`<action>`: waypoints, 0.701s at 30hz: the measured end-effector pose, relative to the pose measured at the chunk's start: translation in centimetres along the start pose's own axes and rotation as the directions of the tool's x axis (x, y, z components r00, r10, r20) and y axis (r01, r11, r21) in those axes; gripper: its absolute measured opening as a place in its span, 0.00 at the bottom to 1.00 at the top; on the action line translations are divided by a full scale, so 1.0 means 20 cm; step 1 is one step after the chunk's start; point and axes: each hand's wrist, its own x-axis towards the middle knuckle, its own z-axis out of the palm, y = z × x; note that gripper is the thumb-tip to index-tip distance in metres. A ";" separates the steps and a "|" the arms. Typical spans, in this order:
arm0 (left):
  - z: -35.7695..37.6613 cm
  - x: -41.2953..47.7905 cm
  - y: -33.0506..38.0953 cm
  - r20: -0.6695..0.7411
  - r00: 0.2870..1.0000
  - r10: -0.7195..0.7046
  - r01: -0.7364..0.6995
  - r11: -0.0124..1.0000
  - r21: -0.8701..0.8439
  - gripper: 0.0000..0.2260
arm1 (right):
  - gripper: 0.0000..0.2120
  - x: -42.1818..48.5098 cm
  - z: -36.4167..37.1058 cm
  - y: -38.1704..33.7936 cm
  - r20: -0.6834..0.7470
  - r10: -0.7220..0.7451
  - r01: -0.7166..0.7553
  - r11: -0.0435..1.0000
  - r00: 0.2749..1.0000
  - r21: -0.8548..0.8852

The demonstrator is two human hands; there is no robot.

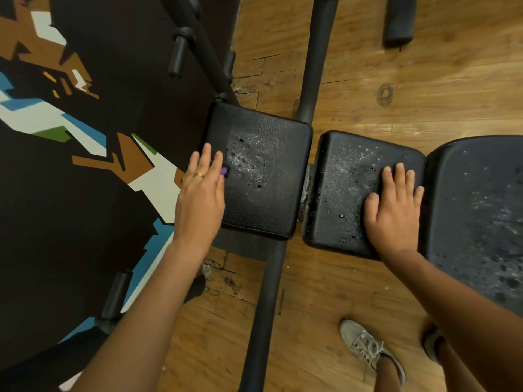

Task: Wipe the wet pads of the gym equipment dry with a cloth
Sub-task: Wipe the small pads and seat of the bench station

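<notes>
Three black padded cushions of a gym machine lie in a row. The left pad (263, 171) has a patch of water drops in its middle. The middle pad (342, 188) is speckled with droplets, and so is the large right pad (478, 210). My left hand (201, 193) rests flat on the left edge of the left pad, fingers straight. My right hand (392, 207) lies flat on the right part of the middle pad, fingers spread. No cloth is in view.
A black metal frame bar (266, 306) runs beneath the pads across a worn wooden floor (396, 89). A dark patterned mat (85, 165) lies to the left with foam-covered handles (178, 55) over it. A grey shoe (368, 349) stands at bottom right.
</notes>
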 end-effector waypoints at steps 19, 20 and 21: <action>0.37 -0.31 0.48 -0.046 0.999 0.014 -0.014 1.000 0.015 0.24 | 0.33 -0.14 0.02 -0.14 0.082 -0.218 0.215 0.976 0.972 0.041; 0.40 -0.30 0.52 -0.030 0.998 0.051 -0.050 0.998 0.025 0.24 | 0.33 -0.14 0.03 -0.14 0.077 -0.222 0.219 0.975 0.972 0.044; 0.42 -0.29 0.54 -0.014 0.998 0.066 -0.065 0.998 0.026 0.24 | 0.33 -0.13 0.03 -0.14 0.077 -0.223 0.221 0.974 0.972 0.043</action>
